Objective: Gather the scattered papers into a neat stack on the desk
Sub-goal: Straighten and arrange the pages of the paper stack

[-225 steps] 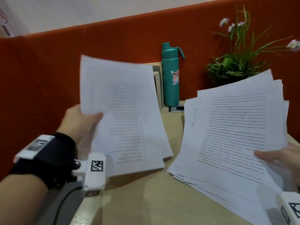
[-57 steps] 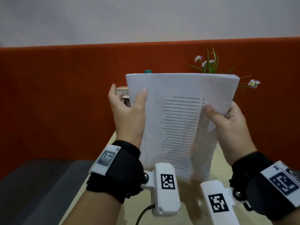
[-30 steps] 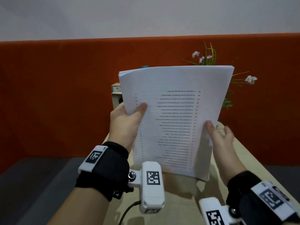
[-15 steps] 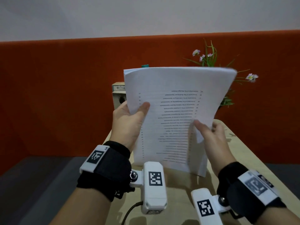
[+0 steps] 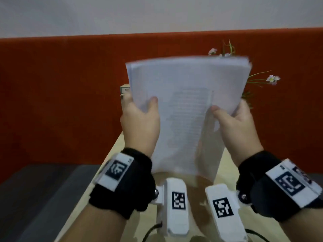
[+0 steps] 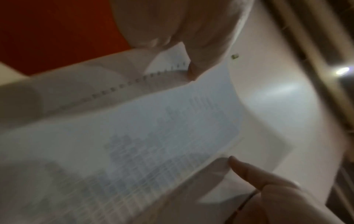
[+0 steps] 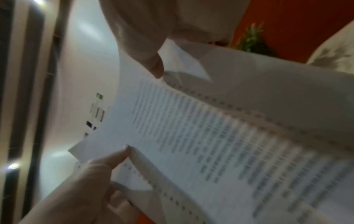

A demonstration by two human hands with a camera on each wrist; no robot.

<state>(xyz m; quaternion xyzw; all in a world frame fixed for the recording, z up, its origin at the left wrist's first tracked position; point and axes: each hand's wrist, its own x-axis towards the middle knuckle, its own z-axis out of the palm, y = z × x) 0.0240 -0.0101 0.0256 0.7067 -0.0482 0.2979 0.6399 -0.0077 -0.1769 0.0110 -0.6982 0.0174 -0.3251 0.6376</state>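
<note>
One stack of papers (image 5: 185,109) is held upright in the air above the desk (image 5: 111,154), between two hands. The left hand (image 5: 139,123) is wrapped round the left edge, with the thumb on the front sheet. The right hand (image 5: 236,126) is wrapped round the right edge in the same way.

From the head view, the whole stack is seen, with an orange wall (image 5: 61,93) behind it and one plant (image 5: 262,79) with small flowers peeking out at the right. A small box (image 5: 125,88) is partly hidden behind the left hand.

In the wrist views, the sheets are seen from below, and lines of print are shown, too blurred to be read. The sheets may be slightly fanned at the edges. Two white wrist cameras are counted, one by each wrist.
</note>
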